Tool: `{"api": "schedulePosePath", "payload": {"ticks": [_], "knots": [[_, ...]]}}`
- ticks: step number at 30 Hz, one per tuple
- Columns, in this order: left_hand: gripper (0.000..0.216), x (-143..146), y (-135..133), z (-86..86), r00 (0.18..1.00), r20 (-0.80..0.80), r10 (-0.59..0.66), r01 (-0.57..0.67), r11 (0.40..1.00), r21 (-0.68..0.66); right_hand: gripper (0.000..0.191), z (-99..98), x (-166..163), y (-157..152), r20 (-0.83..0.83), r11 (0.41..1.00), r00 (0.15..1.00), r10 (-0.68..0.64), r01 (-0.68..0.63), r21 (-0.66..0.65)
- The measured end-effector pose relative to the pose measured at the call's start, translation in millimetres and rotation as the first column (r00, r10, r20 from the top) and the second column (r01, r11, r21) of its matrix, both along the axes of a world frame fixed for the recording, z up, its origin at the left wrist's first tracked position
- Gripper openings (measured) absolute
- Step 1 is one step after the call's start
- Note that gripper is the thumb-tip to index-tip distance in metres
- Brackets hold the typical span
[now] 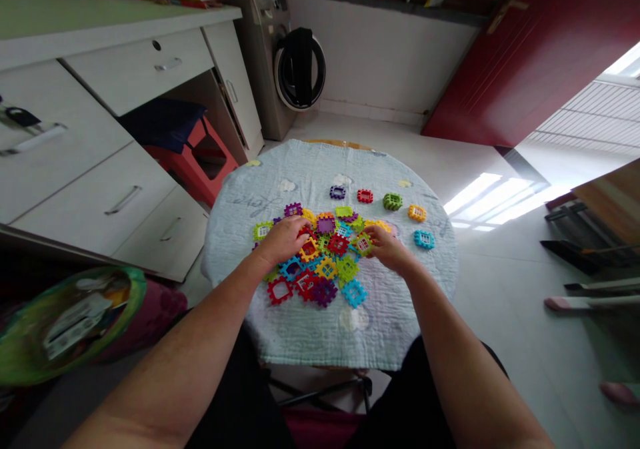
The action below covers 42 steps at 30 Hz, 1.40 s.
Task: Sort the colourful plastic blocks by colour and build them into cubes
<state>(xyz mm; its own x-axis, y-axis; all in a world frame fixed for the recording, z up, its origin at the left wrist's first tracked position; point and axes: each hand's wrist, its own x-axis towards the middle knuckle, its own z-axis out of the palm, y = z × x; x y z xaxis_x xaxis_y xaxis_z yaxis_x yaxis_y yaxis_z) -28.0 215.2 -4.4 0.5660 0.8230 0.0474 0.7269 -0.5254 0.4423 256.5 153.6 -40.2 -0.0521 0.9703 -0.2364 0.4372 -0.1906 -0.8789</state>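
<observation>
A loose pile of colourful plastic interlocking blocks (327, 267), square with notched edges and window-like middles, lies on the cloth-covered round table. My left hand (284, 238) rests at the pile's left side, its fingers curled down among the pieces near a yellow-orange block (309, 249); what its fingertips grip is hidden. At the right side, my right hand (389, 247) pinches a lime-green block (363, 243) with a reddish middle. Behind and right of the pile stand short separate groups: purple (338, 192), red (365, 196), green (393, 201), yellow-orange (417, 213) and blue (424, 239).
The pale blue patterned cloth (395, 332) covers the tabletop. A lined waste bin (137, 302) stands at the left, near white drawers (115, 189) and a red stool (213, 169). Beyond are a washing machine (263, 49) with its door open and a red door (530, 55).
</observation>
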Motion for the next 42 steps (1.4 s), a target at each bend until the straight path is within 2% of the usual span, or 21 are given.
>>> {"api": "schedulePosePath", "payload": {"ticks": [4,7,11,14,16,19,21,23,26,30,32,33,35,37,38,40,42], "knots": [[0.023,2.2,-1.6,-1.0,1.000,0.023,-0.002,0.002,1.000,0.002,0.053,-5.2,2.5,-1.3,0.132,0.997,0.989,-0.062,0.055,0.054],[0.022,6.4,-4.3,-0.3,0.998,0.056,-0.019,0.018,1.000,0.016,0.044,-8.5,3.4,-0.1,0.169,0.993,0.980,-0.100,0.086,0.085],[0.021,18.6,-14.7,1.5,0.990,0.133,-0.055,0.048,0.997,0.055,0.031,-10.9,5.5,4.9,0.164,0.984,0.974,-0.153,0.134,0.120],[0.025,30.4,-25.9,1.5,0.973,0.216,-0.081,0.075,0.997,0.036,0.026,-8.0,3.6,7.5,0.076,0.975,0.984,-0.161,0.147,0.166],[0.033,36.9,-31.9,-0.6,0.960,0.260,-0.105,0.103,0.994,0.022,0.025,-4.9,-1.8,6.6,-0.027,0.978,0.991,-0.131,0.133,0.160],[0.041,41.8,-35.5,-5.8,0.950,0.277,-0.145,0.143,0.989,0.026,0.027,-0.8,-13.7,0.8,-0.153,0.994,0.988,-0.005,0.021,0.103],[0.037,41.9,-34.8,-8.2,0.954,0.257,-0.151,0.149,0.988,0.031,0.027,1.4,-21.5,-4.8,-0.138,0.994,0.987,0.084,-0.073,0.078],[0.031,41.2,-33.7,-8.2,0.961,0.239,-0.137,0.135,0.991,0.024,0.026,4.0,-28.3,-10.0,-0.054,0.988,0.989,0.141,-0.137,0.076],[0.027,41.6,-34.9,-5.1,0.955,0.276,-0.109,0.129,0.990,-0.054,0.019,10.3,-38.0,-15.2,0.013,0.983,0.987,0.157,-0.158,0.091],[0.033,45.1,-40.6,-4.4,0.923,0.383,-0.037,0.158,0.945,-0.288,0.018,20.2,-49.3,-16.6,-0.187,0.987,0.971,0.152,-0.137,0.088],[0.030,45.5,-41.1,-7.1,0.926,0.376,-0.003,0.146,0.925,-0.352,0.021,23.5,-51.1,-17.2,-0.207,0.989,0.969,0.135,-0.119,0.090],[0.027,45.0,-40.2,-8.6,0.932,0.363,0.017,0.124,0.924,-0.362,0.019,24.3,-50.7,-18.1,-0.138,0.989,0.983,0.122,-0.108,0.104],[0.020,42.9,-36.6,-10.9,0.938,0.339,0.065,0.065,0.931,-0.359,0.015,24.3,-48.8,-22.3,0.142,0.982,0.985,0.099,-0.119,0.147],[0.014,40.6,-32.2,-11.1,0.936,0.329,0.123,-0.004,0.941,-0.338,0.020,22.7,-47.9,-28.9,0.456,0.975,0.883,0.105,-0.183,0.129],[0.013,39.7,-30.4,-10.5,0.932,0.329,0.152,-0.038,0.944,-0.328,0.030,21.6,-48.5,-32.6,0.571,0.973,0.811,0.123,-0.211,0.089],[0.011,38.8,-28.0,-8.9,0.918,0.340,0.206,-0.091,0.942,-0.324,0.052,19.6,-52.0,-38.9,0.703,0.975,0.693,0.158,-0.221,-0.002],[0.011,38.2,-27.3,-8.1,0.898,0.365,0.248,-0.118,0.932,-0.342,0.058,18.7,-57.0,-42.3,0.760,0.975,0.624,0.181,-0.215,-0.055]]}}
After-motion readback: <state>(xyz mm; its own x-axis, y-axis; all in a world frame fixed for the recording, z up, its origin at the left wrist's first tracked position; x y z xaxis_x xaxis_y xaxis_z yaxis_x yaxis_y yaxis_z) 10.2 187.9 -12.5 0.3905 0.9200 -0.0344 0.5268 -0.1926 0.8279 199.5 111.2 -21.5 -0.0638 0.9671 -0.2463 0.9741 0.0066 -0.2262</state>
